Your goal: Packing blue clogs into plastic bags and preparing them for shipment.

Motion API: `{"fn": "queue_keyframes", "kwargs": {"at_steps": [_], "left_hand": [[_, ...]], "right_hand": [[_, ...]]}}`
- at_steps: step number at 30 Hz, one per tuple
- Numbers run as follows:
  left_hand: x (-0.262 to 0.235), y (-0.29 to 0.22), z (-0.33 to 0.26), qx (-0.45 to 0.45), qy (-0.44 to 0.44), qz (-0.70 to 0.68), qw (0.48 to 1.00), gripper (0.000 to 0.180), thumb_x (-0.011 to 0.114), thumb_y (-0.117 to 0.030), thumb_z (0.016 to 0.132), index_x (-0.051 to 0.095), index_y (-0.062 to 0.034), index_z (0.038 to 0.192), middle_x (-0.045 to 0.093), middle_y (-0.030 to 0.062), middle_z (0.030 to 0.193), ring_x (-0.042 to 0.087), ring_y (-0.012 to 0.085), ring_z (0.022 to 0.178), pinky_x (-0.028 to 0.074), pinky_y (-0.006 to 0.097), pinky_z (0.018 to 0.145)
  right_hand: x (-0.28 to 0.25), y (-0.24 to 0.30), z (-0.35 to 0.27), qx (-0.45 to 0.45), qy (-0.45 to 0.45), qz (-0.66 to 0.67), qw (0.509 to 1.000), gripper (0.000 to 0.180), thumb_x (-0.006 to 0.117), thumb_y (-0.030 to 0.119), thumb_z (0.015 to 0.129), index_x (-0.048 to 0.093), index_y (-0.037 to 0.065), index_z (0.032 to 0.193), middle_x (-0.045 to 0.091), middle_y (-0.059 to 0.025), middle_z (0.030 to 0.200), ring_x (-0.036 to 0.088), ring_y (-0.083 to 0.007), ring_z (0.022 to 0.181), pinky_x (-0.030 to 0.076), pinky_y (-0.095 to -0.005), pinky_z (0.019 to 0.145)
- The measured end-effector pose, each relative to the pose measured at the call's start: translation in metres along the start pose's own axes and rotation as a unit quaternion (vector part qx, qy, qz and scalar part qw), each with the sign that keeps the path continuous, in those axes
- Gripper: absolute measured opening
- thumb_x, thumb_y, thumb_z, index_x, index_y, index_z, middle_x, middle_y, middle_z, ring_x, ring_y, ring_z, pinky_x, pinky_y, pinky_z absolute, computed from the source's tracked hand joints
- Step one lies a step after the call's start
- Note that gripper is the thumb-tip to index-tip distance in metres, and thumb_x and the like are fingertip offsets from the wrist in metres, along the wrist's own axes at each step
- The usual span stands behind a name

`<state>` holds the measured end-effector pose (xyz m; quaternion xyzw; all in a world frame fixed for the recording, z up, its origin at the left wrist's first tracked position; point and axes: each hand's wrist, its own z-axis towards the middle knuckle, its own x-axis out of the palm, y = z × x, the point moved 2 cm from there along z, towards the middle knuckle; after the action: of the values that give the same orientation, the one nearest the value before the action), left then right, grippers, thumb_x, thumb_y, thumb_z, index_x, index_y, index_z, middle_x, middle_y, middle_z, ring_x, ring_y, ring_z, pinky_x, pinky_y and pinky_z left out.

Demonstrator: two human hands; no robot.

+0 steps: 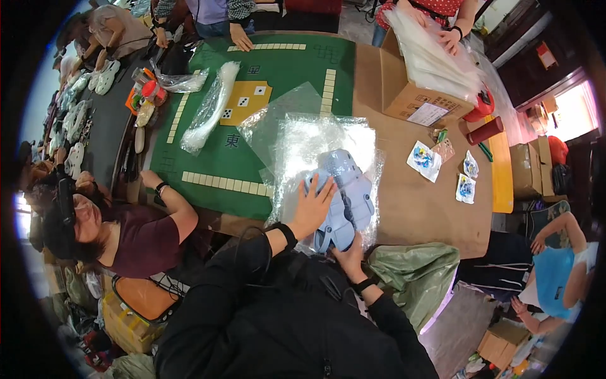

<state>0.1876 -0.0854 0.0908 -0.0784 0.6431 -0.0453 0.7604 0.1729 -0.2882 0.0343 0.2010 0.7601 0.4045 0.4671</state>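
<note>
At the table's (pixel 416 208) near edge, my left hand (pixel 312 205) lies flat, fingers spread, on pale blue clogs (pixel 344 196) inside a clear plastic bag (pixel 297 139); my right hand (pixel 347 256) pinches the clogs' near end (cardboard box (pixel 410 98) at the far edge).

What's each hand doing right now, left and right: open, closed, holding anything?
Left hand: open, fingers spread, pressing flat on the clear plastic bag over the light blue clogs.
Right hand: closed on the near end of the clogs.
</note>
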Motion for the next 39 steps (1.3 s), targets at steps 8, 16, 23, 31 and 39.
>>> {"fn": "queue_keyframes", "kwargs": {"at_steps": [8,16,23,31,39], "left_hand": [[-0.009,0.009,-0.002,0.047,0.006,0.0,0.999,0.057,0.049,-0.005,0.077,0.039,-0.008,0.134,0.027,0.01,0.144,0.021,0.0437,0.131,0.015,0.069,0.097],[0.003,0.031,-0.003,0.001,-0.039,-0.04,0.998,0.053,0.049,-0.008,0.08,0.04,-0.0068,0.132,0.027,0.0111,0.144,0.026,0.0414,0.129,0.02,0.06,0.102],[-0.006,0.035,0.005,0.012,-0.028,0.072,0.997,0.052,0.049,-0.01,0.081,0.04,-0.0068,0.132,0.033,0.0132,0.14,0.034,0.0375,0.124,0.028,0.053,0.099],[0.005,0.005,0.066,0.078,-0.048,0.087,0.992,0.05,0.049,-0.012,0.08,0.044,-0.0062,0.13,0.038,0.0127,0.137,0.035,0.0342,0.125,0.028,0.054,0.101],[0.013,0.001,0.074,0.093,-0.027,0.067,0.993,0.045,0.048,-0.013,0.082,0.046,-0.0023,0.126,0.041,0.0134,0.134,0.037,0.0341,0.124,0.024,0.053,0.104]], "right_hand": [[-0.004,0.049,0.037,0.002,-0.019,-0.002,1.0,0.08,0.076,0.021,0.063,0.034,-0.004,0.125,0.052,-0.0284,0.109,0.054,-0.0421,0.097,0.047,-0.0418,0.08],[0.015,0.045,0.064,-0.11,-0.079,-0.018,0.991,0.08,0.074,0.019,0.071,0.028,-0.006,0.131,0.04,-0.0274,0.127,0.047,-0.0389,0.112,0.042,-0.0366,0.09],[-0.033,0.022,0.037,-0.156,-0.18,-0.14,0.961,0.081,0.075,0.018,0.068,0.03,-0.003,0.133,0.044,-0.0235,0.125,0.05,-0.0338,0.108,0.042,-0.0396,0.089],[-0.044,0.02,0.079,-0.052,-0.113,0.0,0.992,0.073,0.077,0.018,0.06,0.04,-0.002,0.119,0.056,-0.0216,0.103,0.058,-0.0324,0.092,0.047,-0.0381,0.077],[-0.027,0.03,0.071,-0.134,-0.114,-0.057,0.983,0.064,0.081,0.02,0.061,0.046,-0.005,0.108,0.056,-0.0172,0.086,0.058,-0.0277,0.074,0.048,-0.0354,0.066]]}}
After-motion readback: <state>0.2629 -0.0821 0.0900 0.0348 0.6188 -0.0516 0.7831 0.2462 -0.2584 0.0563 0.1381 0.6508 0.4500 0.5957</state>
